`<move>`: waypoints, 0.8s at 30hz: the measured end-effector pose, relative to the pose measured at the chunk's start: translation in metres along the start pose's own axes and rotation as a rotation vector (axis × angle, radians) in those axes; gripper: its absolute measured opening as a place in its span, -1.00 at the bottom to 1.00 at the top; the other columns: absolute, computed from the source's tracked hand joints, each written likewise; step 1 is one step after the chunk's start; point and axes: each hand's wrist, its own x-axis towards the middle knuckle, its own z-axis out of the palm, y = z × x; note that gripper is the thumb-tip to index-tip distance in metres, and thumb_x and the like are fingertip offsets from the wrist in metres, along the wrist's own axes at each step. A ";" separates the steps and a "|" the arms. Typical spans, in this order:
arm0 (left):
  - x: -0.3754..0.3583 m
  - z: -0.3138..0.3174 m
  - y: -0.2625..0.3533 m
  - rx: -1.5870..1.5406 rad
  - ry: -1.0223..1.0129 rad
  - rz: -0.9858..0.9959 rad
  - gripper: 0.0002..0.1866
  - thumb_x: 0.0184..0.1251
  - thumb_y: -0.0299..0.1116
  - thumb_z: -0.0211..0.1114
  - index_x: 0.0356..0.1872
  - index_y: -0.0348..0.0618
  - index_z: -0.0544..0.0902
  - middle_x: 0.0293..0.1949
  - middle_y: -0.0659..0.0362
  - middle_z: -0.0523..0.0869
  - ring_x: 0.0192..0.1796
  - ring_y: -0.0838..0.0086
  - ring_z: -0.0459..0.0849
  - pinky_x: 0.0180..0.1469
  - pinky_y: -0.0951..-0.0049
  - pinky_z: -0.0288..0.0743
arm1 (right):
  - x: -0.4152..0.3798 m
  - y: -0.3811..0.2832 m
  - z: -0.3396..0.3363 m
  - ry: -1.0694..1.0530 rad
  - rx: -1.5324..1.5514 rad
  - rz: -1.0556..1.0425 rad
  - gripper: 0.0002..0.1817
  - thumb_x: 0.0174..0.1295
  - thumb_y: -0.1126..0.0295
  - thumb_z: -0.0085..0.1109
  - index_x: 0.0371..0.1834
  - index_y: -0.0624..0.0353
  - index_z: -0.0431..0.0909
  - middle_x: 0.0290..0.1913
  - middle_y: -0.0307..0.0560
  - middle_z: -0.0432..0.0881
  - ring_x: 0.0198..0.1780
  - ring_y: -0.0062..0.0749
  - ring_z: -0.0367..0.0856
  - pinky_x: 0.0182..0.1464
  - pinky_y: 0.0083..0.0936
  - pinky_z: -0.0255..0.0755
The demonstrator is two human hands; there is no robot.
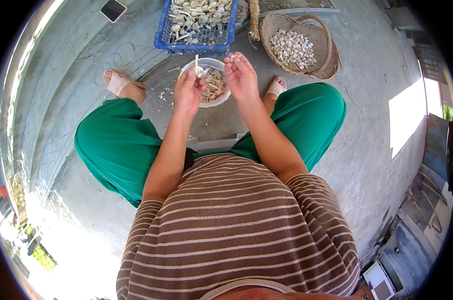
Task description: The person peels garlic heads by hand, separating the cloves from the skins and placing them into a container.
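Note:
My left hand [188, 93] holds a garlic bulb [199, 71] with its stalk pointing up, pinched between thumb and fingers above the left part of a white bowl [228, 93]. Inside the bowl lie garlic skins and stalk scraps [214, 86]. My right hand [241, 77] is raised over the bowl's right rim, apart from the bulb. Its fingertips are pinched together round a small pale piece, perhaps a clove or skin, too small to make out. Beyond the bowl stands a blue plastic crate [161, 33] with many whole garlic bulbs [201, 13].
A wicker basket [331, 62] holding loose garlic cloves [292, 49] is at the upper right. Between it and the crate lies a tied straw bundle [254, 19]. A phone [113, 10] rests on the floor at the upper left. Skin bits lie left of the bowl.

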 end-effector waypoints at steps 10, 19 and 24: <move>-0.007 0.018 0.003 0.385 0.020 0.074 -0.74 0.21 -0.59 0.20 -0.05 -0.27 0.55 -0.24 0.15 0.64 -0.31 0.53 0.60 -0.22 0.53 0.55 | -0.012 -0.014 0.010 -0.186 -0.734 0.195 -0.76 0.21 0.33 0.19 -0.18 0.29 0.55 -0.35 -0.15 0.62 -0.35 -0.51 0.63 -0.48 -0.69 0.46; -0.002 -0.002 0.000 0.819 -0.125 0.289 -0.68 0.13 -0.66 0.22 -0.05 -0.27 0.58 -0.32 0.18 0.66 -0.34 0.59 0.60 -0.27 0.60 0.52 | -0.013 -0.008 0.015 -0.237 -0.920 0.400 -0.77 0.20 0.40 0.12 -0.16 0.33 0.51 -0.37 -0.08 0.63 -0.42 -0.55 0.61 -0.48 -0.71 0.48; -0.006 0.001 0.000 0.959 -0.103 0.343 -0.69 0.11 -0.66 0.24 -0.07 -0.26 0.60 -0.35 0.19 0.66 -0.35 0.61 0.60 -0.30 0.60 0.52 | -0.017 -0.003 0.012 -0.190 -0.814 0.417 -0.78 0.18 0.46 0.07 -0.15 0.35 0.47 -0.33 0.00 0.62 -0.44 -0.49 0.62 -0.43 -0.67 0.52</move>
